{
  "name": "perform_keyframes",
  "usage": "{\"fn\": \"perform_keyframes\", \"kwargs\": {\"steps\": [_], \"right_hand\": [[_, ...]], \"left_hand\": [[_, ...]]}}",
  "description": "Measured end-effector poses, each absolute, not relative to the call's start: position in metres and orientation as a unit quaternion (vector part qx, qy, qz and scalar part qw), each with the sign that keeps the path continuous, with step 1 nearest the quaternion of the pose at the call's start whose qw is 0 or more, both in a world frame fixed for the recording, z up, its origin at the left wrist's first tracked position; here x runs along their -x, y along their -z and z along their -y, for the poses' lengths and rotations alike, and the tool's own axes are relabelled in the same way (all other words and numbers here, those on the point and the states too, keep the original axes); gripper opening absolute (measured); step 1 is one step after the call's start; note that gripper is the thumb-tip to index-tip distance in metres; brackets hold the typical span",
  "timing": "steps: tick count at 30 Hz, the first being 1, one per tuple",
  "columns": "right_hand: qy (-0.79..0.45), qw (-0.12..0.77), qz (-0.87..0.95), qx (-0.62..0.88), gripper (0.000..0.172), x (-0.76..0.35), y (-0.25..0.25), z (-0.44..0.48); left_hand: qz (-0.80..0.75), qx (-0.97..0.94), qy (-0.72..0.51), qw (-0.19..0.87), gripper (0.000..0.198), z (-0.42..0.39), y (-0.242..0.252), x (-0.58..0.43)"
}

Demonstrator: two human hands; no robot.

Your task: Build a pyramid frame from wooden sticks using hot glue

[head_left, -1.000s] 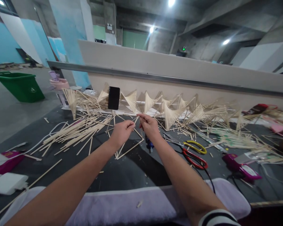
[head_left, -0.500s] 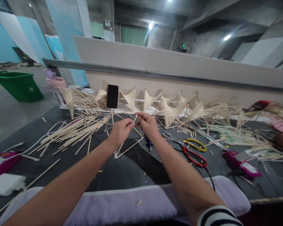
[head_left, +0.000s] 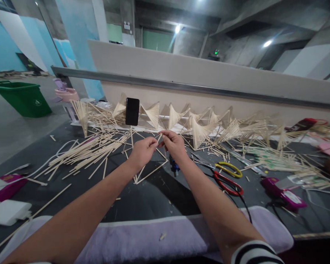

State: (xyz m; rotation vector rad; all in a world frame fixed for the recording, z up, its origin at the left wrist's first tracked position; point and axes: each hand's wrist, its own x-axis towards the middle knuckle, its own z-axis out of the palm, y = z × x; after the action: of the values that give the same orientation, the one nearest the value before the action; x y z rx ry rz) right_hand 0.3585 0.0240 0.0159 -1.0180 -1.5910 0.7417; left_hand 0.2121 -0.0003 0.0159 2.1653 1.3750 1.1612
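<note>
Evidently both hands work at one spot: the left hand [head_left: 143, 151] pinches thumb against forefinger with no visible gap, and the right hand [head_left: 175, 144] closes its fingertips just beside it, both on a thin wooden stick [head_left: 160, 138]. That piece sits above the far edge of a stick frame [head_left: 151, 172] on the dark tabletop [head_left: 154, 205]; whether the two are joined is hidden by the fingers. If the pinches twist against each other, the slender wood could turn out of line or snap; a sweep of the right forearm might knock the scissors [head_left: 212, 167]. The stick's long axis slants, its upper end pointing far and right, its lower near and left.
</note>
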Motion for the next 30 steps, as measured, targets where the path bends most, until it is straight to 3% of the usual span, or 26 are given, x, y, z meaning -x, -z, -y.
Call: {"fn": "perform_keyframes", "kwargs": {"steps": [14,26,30], "right_hand": [[-0.342,0.549,0.624,0.439,0.032,-0.353,-0.018,-0.025],[-0.371,0.553,0.606,0.435,0.033,-0.353,-0.019,-0.027],[-0.371,0.554,0.608,0.431,0.035,-0.353,-0.017,-0.029]], "left_hand": [[-0.486,-0.753,-0.405,0.181,0.017,-0.003,-0.015,-0.211],[-0.459,-0.710,-0.393,0.362,0.010,-0.001,-0.018,-0.205],[-0.480,-0.702,-0.371,0.373,0.009,0.004,-0.021,-0.199]]}}
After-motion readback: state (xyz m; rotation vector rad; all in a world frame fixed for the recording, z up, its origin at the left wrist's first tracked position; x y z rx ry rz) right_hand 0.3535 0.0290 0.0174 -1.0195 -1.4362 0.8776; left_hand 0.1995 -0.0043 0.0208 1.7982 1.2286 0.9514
